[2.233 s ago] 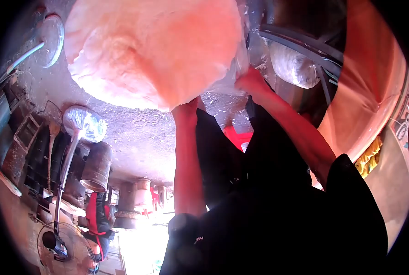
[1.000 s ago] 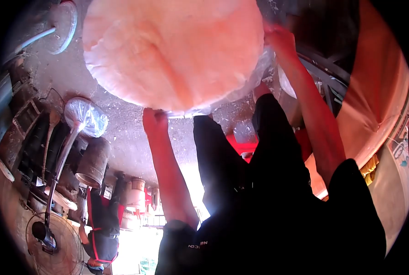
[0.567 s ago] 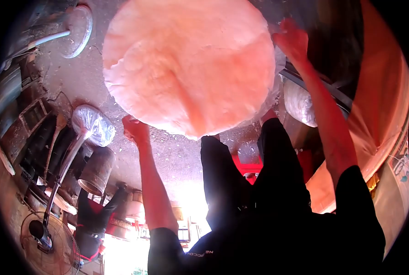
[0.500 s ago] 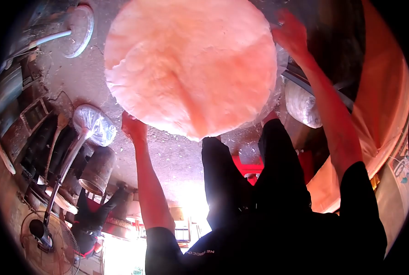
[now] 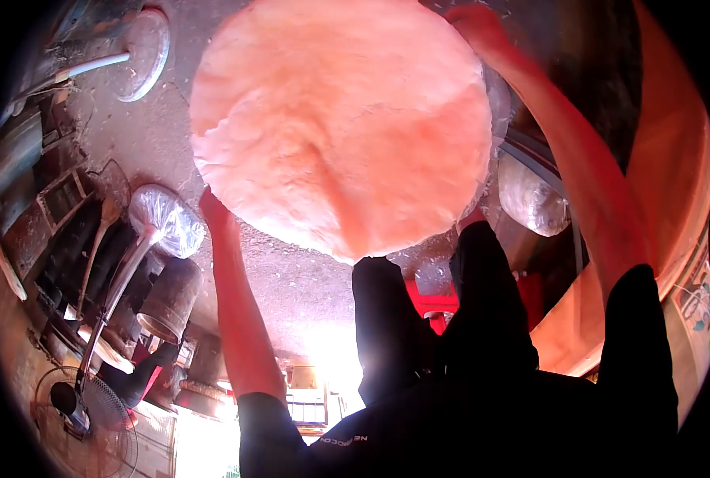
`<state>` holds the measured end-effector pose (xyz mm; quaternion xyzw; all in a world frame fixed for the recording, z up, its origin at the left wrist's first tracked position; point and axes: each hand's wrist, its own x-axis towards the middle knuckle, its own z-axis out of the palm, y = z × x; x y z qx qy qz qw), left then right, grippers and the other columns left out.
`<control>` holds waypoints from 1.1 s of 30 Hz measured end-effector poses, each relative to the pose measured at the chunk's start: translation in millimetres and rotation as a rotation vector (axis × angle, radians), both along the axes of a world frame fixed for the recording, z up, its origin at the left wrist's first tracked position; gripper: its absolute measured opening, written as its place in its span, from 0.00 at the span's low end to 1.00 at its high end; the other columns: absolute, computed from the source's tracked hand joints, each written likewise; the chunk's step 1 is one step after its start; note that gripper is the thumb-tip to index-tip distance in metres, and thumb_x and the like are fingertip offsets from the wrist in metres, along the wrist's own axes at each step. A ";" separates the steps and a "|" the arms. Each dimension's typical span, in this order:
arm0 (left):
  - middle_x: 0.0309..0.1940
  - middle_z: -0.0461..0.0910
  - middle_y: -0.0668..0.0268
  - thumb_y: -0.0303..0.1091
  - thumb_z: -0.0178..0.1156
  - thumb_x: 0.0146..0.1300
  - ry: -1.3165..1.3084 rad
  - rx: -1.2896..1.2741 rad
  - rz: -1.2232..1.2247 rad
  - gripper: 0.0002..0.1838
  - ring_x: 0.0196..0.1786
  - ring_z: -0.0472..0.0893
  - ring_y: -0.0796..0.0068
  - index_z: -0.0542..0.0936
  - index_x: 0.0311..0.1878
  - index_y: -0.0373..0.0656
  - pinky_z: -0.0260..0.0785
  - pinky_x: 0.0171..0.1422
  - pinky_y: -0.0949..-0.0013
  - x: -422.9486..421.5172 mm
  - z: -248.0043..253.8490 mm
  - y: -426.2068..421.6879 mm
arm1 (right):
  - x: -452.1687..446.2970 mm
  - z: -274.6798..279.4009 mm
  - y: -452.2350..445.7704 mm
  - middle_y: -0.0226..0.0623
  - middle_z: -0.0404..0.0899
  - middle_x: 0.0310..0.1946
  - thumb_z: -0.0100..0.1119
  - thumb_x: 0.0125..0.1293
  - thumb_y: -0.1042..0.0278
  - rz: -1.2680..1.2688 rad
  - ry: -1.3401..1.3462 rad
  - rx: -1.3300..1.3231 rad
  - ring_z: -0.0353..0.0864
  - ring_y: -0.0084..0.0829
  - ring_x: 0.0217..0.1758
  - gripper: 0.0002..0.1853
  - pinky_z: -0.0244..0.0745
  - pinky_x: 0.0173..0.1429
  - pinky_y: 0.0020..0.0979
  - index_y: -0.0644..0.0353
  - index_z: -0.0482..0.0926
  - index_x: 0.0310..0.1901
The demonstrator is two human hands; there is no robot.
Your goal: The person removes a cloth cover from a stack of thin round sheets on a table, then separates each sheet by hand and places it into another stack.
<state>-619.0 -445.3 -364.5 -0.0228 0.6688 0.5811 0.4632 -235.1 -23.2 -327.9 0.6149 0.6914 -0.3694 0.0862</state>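
Here, pale disc (image 5: pixel 343 119) by left hand (image 5: pixel 215 209), bucket (image 5: pixel 171 296)

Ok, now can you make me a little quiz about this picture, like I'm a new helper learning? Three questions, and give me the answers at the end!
1. Near the edge of the big disc, which is higher in the picture: the left hand or the right hand?

2. Where in the picture is the fan?
a) top right
b) lower left
c) lower right

3. True or false: the disc is dark blue.

Key:
1. The right hand.
2. b
3. False, it looks pale pink.
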 end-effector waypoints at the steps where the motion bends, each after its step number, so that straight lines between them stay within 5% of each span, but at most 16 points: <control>1: 0.51 0.79 0.60 0.33 0.53 0.66 0.341 -0.164 -0.229 0.19 0.51 0.78 0.66 0.73 0.59 0.38 0.72 0.53 0.65 -19.3 -26.6 -7.8 | 8.8 -44.2 6.1 0.36 0.83 0.35 0.58 0.63 0.63 -0.071 0.279 0.183 0.80 0.29 0.40 0.10 0.74 0.44 0.31 0.57 0.84 0.41; 2: 0.49 0.80 0.62 0.34 0.53 0.66 0.778 -0.366 -0.533 0.18 0.47 0.80 0.69 0.74 0.58 0.38 0.73 0.49 0.67 -45.4 -56.4 -18.2 | 14.0 -72.2 11.4 0.38 0.83 0.35 0.59 0.62 0.62 -0.141 0.559 0.364 0.82 0.32 0.40 0.10 0.74 0.44 0.33 0.57 0.85 0.39; 3: 0.46 0.82 0.63 0.36 0.54 0.67 1.059 -0.458 -0.718 0.18 0.44 0.81 0.71 0.75 0.56 0.38 0.75 0.45 0.70 -68.7 -84.6 -31.0 | 5.2 -49.0 8.6 0.38 0.83 0.35 0.59 0.62 0.62 -0.139 0.561 0.362 0.82 0.32 0.40 0.10 0.74 0.44 0.33 0.57 0.85 0.39; 5: 0.46 0.81 0.63 0.35 0.53 0.68 0.894 -0.252 -0.592 0.17 0.45 0.81 0.71 0.75 0.56 0.39 0.75 0.46 0.69 -32.2 -17.1 19.6 | -25.2 28.6 -1.5 0.43 0.84 0.34 0.60 0.60 0.60 0.327 0.569 0.637 0.83 0.37 0.42 0.11 0.74 0.45 0.37 0.56 0.86 0.37; 6: 0.46 0.81 0.64 0.34 0.52 0.68 0.723 -0.044 -0.466 0.16 0.45 0.81 0.72 0.76 0.56 0.40 0.75 0.47 0.68 -20.0 6.9 39.2 | -31.8 29.6 0.2 0.43 0.84 0.34 0.60 0.60 0.60 0.329 0.573 0.638 0.83 0.37 0.42 0.11 0.74 0.45 0.37 0.56 0.86 0.37; 8: 0.47 0.81 0.61 0.36 0.51 0.69 0.646 -0.230 -0.458 0.17 0.48 0.82 0.68 0.75 0.57 0.39 0.76 0.49 0.65 -34.9 -12.7 37.3 | -42.8 29.0 3.8 0.44 0.84 0.34 0.61 0.59 0.58 0.374 0.368 0.694 0.83 0.38 0.42 0.13 0.74 0.46 0.38 0.58 0.86 0.36; 13: 0.46 0.81 0.59 0.39 0.52 0.67 -0.373 0.102 -0.034 0.19 0.51 0.81 0.62 0.76 0.55 0.37 0.77 0.52 0.60 -19.6 27.5 72.6 | -57.9 -5.6 37.3 0.44 0.84 0.34 0.63 0.56 0.54 0.347 0.137 0.357 0.83 0.38 0.39 0.15 0.74 0.44 0.37 0.58 0.86 0.34; 15: 0.45 0.81 0.60 0.40 0.53 0.66 -0.377 0.087 -0.040 0.18 0.49 0.81 0.63 0.77 0.53 0.37 0.77 0.51 0.61 -11.0 59.5 92.2 | -66.8 -3.4 39.0 0.44 0.84 0.34 0.64 0.55 0.53 0.425 -0.020 0.308 0.83 0.37 0.38 0.16 0.74 0.44 0.36 0.59 0.86 0.33; 17: 0.43 0.82 0.61 0.40 0.54 0.65 -0.385 0.069 -0.047 0.17 0.47 0.82 0.65 0.78 0.50 0.38 0.77 0.50 0.63 -19.0 51.4 89.5 | -75.7 31.0 25.3 0.41 0.84 0.33 0.66 0.52 0.55 0.008 0.120 0.069 0.82 0.33 0.37 0.14 0.75 0.42 0.36 0.59 0.86 0.30; 19: 0.38 0.82 0.65 0.38 0.55 0.63 -0.078 0.086 -0.165 0.15 0.41 0.82 0.70 0.80 0.46 0.38 0.76 0.46 0.66 -48.2 -1.5 73.9 | -86.4 59.2 19.7 0.40 0.84 0.32 0.68 0.51 0.56 -0.081 0.145 0.024 0.82 0.30 0.36 0.14 0.75 0.42 0.36 0.59 0.86 0.30; 23: 0.30 0.81 0.69 0.33 0.56 0.61 0.371 -0.054 -0.184 0.11 0.33 0.80 0.77 0.81 0.41 0.35 0.73 0.40 0.72 -48.2 5.2 107.7 | -91.7 19.9 35.6 0.36 0.84 0.31 0.70 0.48 0.60 -0.026 0.118 0.098 0.81 0.26 0.36 0.12 0.76 0.41 0.36 0.60 0.85 0.30; 28: 0.31 0.80 0.71 0.30 0.56 0.64 0.008 -0.013 -0.427 0.10 0.30 0.77 0.80 0.81 0.43 0.35 0.70 0.36 0.76 -49.5 30.6 144.5 | -101.9 23.8 34.3 0.35 0.84 0.31 0.70 0.49 0.61 0.004 0.115 0.104 0.80 0.25 0.35 0.12 0.76 0.39 0.35 0.60 0.85 0.31; 33: 0.31 0.80 0.71 0.29 0.56 0.65 0.066 0.088 -0.498 0.09 0.30 0.76 0.81 0.81 0.44 0.35 0.70 0.36 0.76 -43.1 41.3 167.2 | -107.3 14.7 35.4 0.32 0.83 0.30 0.69 0.51 0.61 0.021 0.121 0.089 0.80 0.25 0.33 0.11 0.75 0.38 0.33 0.60 0.85 0.31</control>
